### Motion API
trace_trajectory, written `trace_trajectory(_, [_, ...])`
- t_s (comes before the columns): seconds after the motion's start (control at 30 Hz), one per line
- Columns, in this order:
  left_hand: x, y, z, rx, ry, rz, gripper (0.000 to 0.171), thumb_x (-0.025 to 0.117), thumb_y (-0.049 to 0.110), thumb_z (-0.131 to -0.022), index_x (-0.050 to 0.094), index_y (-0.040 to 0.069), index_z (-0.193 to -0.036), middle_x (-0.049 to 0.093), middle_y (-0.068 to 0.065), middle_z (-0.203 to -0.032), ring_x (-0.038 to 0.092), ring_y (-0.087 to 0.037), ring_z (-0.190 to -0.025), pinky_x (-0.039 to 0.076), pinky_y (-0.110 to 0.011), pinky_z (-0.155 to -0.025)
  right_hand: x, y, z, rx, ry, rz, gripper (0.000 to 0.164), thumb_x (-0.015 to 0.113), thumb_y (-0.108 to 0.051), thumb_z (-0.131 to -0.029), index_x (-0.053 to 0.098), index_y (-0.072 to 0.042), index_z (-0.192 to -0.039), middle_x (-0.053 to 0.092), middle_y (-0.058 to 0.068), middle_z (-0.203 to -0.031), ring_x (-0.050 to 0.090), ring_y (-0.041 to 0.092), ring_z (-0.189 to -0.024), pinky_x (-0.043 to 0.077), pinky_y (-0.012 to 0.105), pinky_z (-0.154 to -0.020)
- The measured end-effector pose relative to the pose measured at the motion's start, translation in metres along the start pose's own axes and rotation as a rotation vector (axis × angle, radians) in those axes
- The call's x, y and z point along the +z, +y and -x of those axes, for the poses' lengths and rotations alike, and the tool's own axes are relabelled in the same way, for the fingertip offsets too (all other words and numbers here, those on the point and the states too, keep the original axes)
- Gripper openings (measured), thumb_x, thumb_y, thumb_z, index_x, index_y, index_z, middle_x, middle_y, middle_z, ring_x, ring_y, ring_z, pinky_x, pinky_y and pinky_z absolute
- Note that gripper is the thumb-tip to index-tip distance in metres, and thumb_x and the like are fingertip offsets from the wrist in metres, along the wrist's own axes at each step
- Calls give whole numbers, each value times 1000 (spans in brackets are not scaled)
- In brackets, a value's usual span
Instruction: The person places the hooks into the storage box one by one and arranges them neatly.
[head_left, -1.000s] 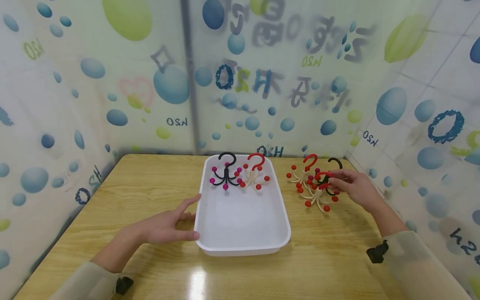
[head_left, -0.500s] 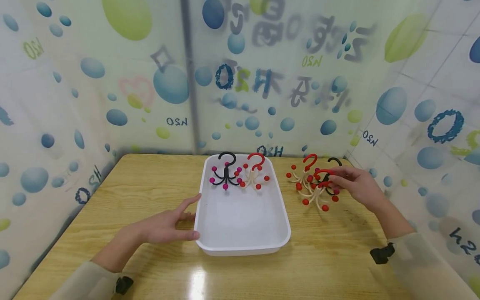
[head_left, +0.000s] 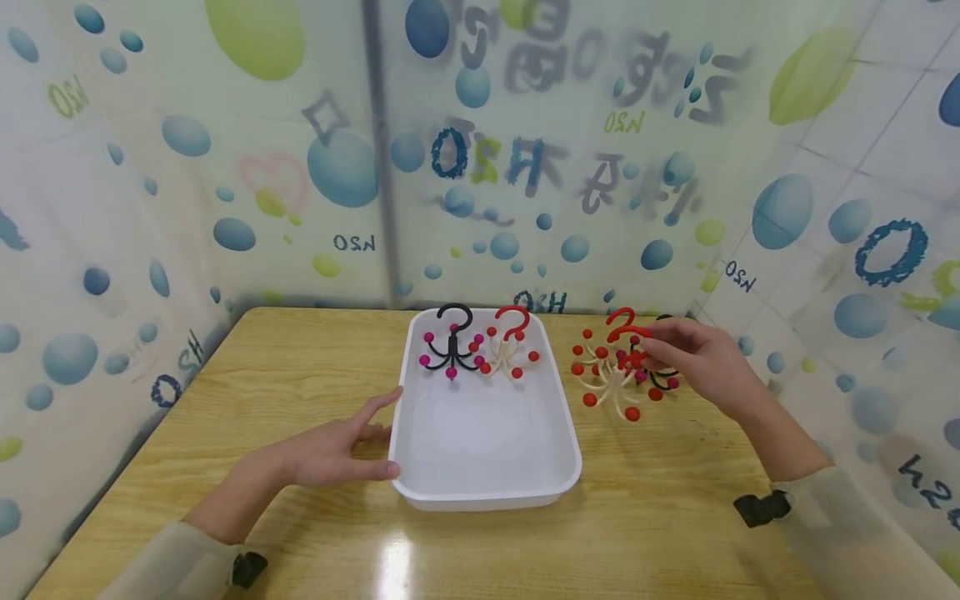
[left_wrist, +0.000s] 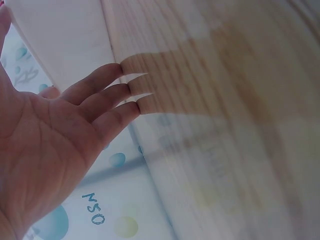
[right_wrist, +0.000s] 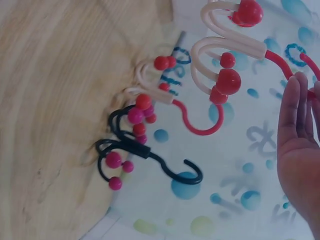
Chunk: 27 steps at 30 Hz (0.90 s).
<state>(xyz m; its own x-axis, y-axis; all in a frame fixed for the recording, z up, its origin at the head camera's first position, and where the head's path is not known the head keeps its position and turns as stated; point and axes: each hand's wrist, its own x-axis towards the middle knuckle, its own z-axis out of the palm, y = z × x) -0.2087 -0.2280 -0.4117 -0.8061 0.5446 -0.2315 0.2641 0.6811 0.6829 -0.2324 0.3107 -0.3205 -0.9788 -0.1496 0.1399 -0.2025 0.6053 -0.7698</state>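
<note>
Right hand point(head_left: 701, 364) pinches a red-hooked hanger point(right_wrist: 252, 46), partly hiding a black hanger point(right_wrist: 136, 148) behind; left hand point(head_left: 330, 450), unclenched, touches the tray point(head_left: 486, 442)

3 Fingertips Down on the Wood!

And here's my left hand point(left_wrist: 47, 142), palm to the camera, fingers stretched out straight, 3 fingertips point(left_wrist: 115, 73) meeting the glossy table point(left_wrist: 162, 30), their brown reflection point(left_wrist: 172, 72) streaking away across the grain! Up top, the white tray point(left_wrist: 67, 37) stands just beyond those fingers, and 1 more digit reaches up at the left edge, its contact hard to call. Down below, the patterned wall point(left_wrist: 112, 182) fills the gap between palm and table: blue bubbles point(left_wrist: 54, 224), 1 yellow-green spot point(left_wrist: 126, 227) and dark blue lettering point(left_wrist: 93, 209)!
</note>
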Motion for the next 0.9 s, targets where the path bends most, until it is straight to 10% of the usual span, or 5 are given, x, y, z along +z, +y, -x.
trace_trajectory(0.9, [0,1,0,-16,0,0,107,75,59,-100,5,33,-177,56,-18,-165,48,-50,-155,36,-76,-123,62,-58,-32,-102,-120,-118,31,74,-24,-108,70,-3,-130,81,14,-106,80,17,-93,64,24,-80])
